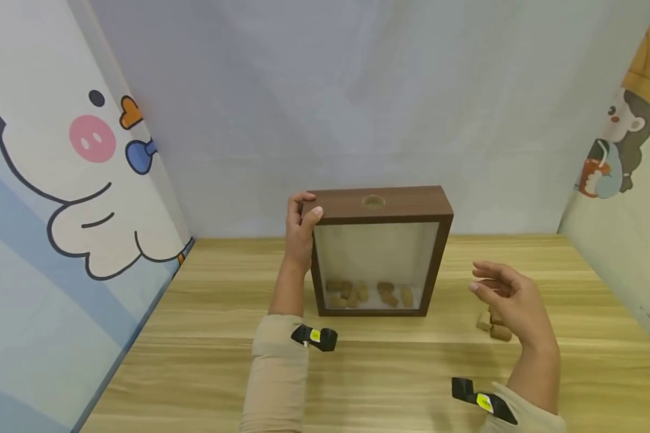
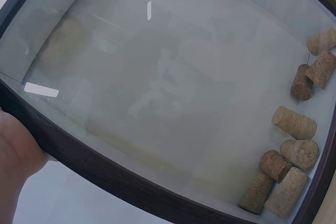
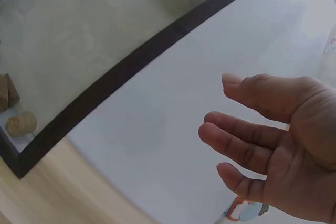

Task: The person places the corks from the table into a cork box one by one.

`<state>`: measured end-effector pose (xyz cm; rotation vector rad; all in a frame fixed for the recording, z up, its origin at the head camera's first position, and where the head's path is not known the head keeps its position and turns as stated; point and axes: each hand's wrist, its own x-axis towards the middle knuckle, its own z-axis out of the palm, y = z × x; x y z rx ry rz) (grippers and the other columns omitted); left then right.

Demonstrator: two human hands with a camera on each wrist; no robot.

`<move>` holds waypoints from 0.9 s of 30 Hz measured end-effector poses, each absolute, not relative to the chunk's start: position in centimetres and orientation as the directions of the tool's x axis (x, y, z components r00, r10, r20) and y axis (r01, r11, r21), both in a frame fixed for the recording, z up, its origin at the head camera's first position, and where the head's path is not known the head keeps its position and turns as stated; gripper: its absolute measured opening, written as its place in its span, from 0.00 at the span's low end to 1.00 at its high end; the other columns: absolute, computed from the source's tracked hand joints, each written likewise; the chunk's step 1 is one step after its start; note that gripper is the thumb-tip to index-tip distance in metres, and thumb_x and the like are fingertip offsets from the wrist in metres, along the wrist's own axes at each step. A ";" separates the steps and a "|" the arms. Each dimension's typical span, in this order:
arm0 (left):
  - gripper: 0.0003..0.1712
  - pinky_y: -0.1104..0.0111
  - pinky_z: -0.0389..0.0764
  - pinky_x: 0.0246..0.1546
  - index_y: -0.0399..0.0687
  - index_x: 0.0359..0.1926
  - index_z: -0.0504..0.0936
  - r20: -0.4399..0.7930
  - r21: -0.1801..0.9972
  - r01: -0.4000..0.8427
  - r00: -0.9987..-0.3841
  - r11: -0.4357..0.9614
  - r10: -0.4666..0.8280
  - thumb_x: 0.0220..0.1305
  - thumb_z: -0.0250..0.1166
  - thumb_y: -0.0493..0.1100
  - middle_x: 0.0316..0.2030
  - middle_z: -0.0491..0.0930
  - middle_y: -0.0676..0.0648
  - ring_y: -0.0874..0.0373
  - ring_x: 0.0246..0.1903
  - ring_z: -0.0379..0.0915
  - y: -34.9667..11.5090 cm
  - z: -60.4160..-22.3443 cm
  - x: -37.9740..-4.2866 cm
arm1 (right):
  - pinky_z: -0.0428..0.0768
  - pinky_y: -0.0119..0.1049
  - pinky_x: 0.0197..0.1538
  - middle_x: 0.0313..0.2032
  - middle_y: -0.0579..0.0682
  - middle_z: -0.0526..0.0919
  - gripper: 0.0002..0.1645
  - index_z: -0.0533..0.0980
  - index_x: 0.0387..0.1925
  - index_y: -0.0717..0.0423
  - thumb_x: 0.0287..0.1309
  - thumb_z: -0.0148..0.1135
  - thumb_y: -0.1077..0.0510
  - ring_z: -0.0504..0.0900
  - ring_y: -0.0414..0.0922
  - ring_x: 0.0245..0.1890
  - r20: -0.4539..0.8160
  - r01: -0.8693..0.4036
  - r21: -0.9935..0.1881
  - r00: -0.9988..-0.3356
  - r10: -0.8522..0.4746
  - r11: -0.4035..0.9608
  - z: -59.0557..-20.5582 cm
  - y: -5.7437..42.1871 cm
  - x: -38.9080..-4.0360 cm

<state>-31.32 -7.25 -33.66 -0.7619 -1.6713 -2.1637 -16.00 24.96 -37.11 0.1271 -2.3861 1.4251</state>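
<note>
A dark wooden shadow box (image 1: 411,201) with a glass front stands upright on the table, a round hole (image 1: 374,202) in its top. My left hand (image 1: 300,234) grips its upper left corner, thumb at the front edge and fingers over the top. Several corks lie along the bottom inside, one pale cork (image 2: 294,123) among them in the left wrist view. To the right of the box, my right hand (image 1: 514,304) hovers with loosely bent fingers and nothing between them. Below it, partly hidden by the hand, is a small group of loose corks (image 1: 501,332).
The light wood-grain table (image 1: 195,361) runs back to a pale grey curtain (image 1: 357,108). Cartoon-printed panels flank it, a white figure on the left panel (image 1: 38,150) and a hatted figure on the right panel (image 1: 617,240). Black straps sit on both sleeves.
</note>
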 end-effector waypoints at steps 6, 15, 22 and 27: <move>0.19 0.60 0.55 0.50 0.51 0.47 0.65 0.574 0.802 0.539 -0.815 -0.258 0.081 0.55 0.54 0.49 0.54 0.58 0.48 0.55 0.53 0.52 -7.2 -33.7 -31.3 | 0.72 0.24 0.37 0.50 0.57 0.75 0.27 0.69 0.58 0.63 0.61 0.58 0.52 0.73 0.34 0.41 0.255 -0.116 -0.801 -0.954 0.160 0.587 -38.7 27.2 -15.8; 0.20 0.61 0.55 0.49 0.47 0.48 0.64 0.581 0.796 0.543 -0.810 -0.268 0.083 0.55 0.54 0.48 0.52 0.58 0.47 0.55 0.52 0.53 -6.9 -33.6 -31.3 | 0.70 0.43 0.43 0.53 0.62 0.71 0.31 0.66 0.59 0.65 0.65 0.50 0.46 0.69 0.42 0.46 0.129 0.055 -0.837 -0.947 0.293 0.544 -41.5 29.4 -15.4; 0.19 0.61 0.55 0.49 0.47 0.48 0.64 0.580 0.797 0.543 -0.810 -0.263 0.084 0.56 0.53 0.48 0.52 0.58 0.47 0.55 0.52 0.52 -7.0 -33.6 -31.4 | 0.70 0.48 0.46 0.58 0.71 0.61 0.29 0.61 0.63 0.69 0.67 0.44 0.54 0.64 0.64 0.54 -0.001 0.187 -0.848 -0.937 0.350 0.496 -44.7 31.4 -15.8; 0.19 0.61 0.55 0.49 0.47 0.48 0.64 0.582 0.795 0.544 -0.809 -0.269 0.081 0.56 0.53 0.47 0.51 0.58 0.49 0.55 0.51 0.53 -7.0 -33.6 -31.4 | 0.64 0.59 0.51 0.56 0.75 0.61 0.28 0.59 0.62 0.73 0.64 0.45 0.61 0.62 0.69 0.54 -0.055 0.202 -0.813 -0.960 0.273 0.546 -45.8 32.8 -15.7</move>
